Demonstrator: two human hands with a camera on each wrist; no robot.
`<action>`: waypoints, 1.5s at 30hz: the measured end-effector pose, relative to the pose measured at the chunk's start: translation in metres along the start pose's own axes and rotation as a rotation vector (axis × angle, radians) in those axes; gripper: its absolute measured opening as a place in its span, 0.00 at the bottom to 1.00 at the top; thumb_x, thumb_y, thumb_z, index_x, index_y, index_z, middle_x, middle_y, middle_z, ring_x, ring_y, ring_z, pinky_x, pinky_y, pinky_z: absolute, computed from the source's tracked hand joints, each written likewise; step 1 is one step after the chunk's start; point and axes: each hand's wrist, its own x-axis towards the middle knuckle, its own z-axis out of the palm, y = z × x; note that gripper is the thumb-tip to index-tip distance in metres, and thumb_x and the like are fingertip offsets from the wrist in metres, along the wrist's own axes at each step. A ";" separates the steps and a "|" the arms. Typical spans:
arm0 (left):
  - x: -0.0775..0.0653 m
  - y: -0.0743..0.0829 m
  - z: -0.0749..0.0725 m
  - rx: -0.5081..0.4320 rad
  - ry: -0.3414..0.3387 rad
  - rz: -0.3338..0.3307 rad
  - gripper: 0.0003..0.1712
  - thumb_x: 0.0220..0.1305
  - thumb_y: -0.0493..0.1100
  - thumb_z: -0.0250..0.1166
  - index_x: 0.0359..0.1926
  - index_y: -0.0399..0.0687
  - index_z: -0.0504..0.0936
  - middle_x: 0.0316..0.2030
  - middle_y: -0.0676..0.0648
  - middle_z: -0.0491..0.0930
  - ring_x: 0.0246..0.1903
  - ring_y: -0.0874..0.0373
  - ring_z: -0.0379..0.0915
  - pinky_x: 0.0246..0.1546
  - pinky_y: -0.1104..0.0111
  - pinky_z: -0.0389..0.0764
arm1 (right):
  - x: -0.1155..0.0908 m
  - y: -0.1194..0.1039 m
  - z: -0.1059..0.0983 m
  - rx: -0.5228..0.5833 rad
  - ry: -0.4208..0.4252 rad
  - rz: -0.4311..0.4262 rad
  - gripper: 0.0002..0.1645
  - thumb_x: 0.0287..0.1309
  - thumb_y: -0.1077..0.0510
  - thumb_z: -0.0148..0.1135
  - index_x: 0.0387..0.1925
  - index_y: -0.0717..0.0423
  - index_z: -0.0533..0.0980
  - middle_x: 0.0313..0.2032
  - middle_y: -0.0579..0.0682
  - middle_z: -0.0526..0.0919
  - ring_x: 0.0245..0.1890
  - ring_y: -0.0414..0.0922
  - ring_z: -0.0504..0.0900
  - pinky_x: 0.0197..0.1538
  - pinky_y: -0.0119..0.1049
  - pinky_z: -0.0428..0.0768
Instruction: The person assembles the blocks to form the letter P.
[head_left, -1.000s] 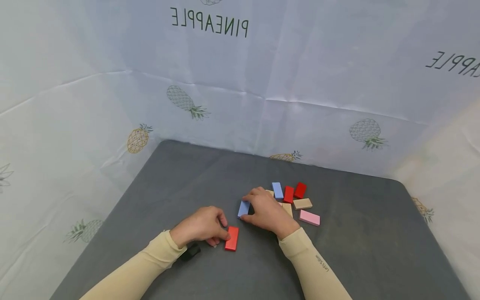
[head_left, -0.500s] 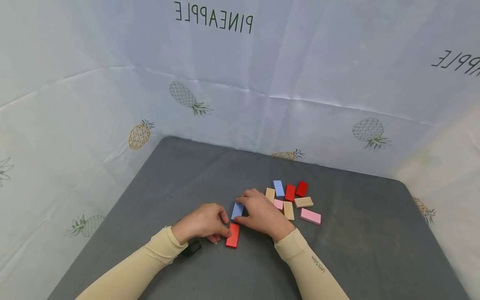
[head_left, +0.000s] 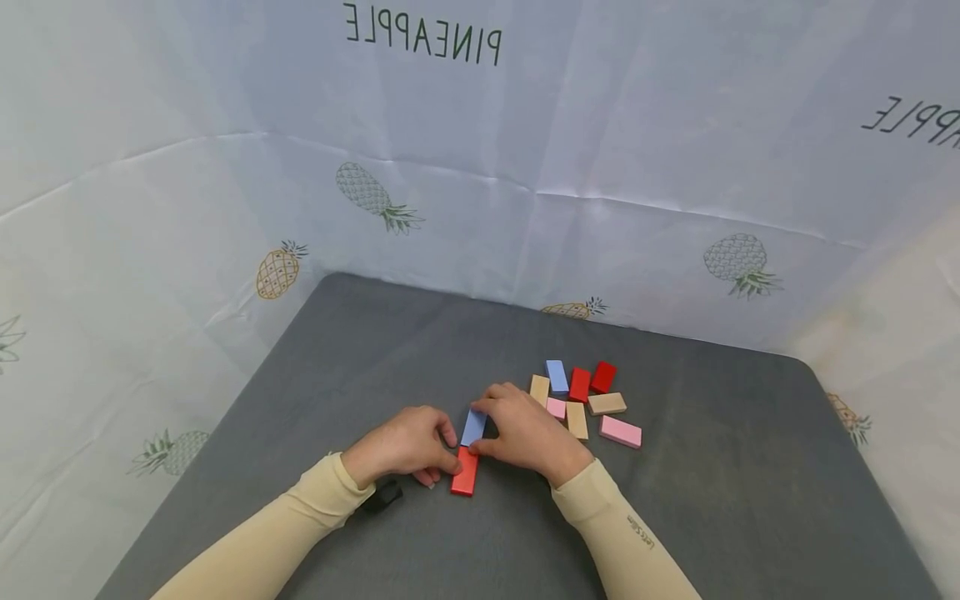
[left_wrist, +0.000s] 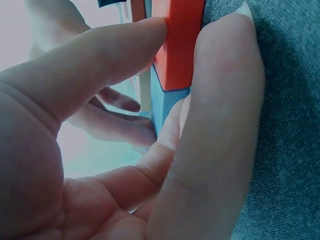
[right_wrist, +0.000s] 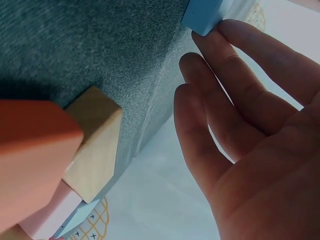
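Note:
A red wooden block [head_left: 464, 473] lies flat on the dark grey table. My left hand [head_left: 405, 446] rests beside it, the thumb touching its left edge and the other fingers bent loosely near the tabletop. In the left wrist view the red block [left_wrist: 181, 47] meets the blue block [left_wrist: 167, 102] end to end. My right hand [head_left: 525, 429] holds that blue block [head_left: 474, 427] by its two ends, thumb at the near end and fingertips at the far one. The right wrist view shows only a corner of the blue block [right_wrist: 202, 17] by the fingertips.
Right of my right hand lie several loose blocks: a blue one [head_left: 557, 377], red ones [head_left: 603, 377], tan ones [head_left: 607, 404] and pink ones [head_left: 621, 432]. A pineapple-print cloth [head_left: 450, 217] rises behind the table. Something black [head_left: 384, 496] sits under my left wrist.
My right hand has brought the blue block left and slightly nearer, up against the far end of the red block. My left hand has stayed at the red block.

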 end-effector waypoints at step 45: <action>0.006 -0.004 -0.001 -0.059 -0.012 0.053 0.17 0.58 0.34 0.81 0.44 0.38 0.83 0.25 0.44 0.86 0.21 0.59 0.86 0.28 0.66 0.91 | 0.001 -0.004 0.002 0.070 -0.035 -0.014 0.34 0.62 0.51 0.81 0.68 0.55 0.82 0.55 0.50 0.84 0.51 0.42 0.82 0.59 0.39 0.89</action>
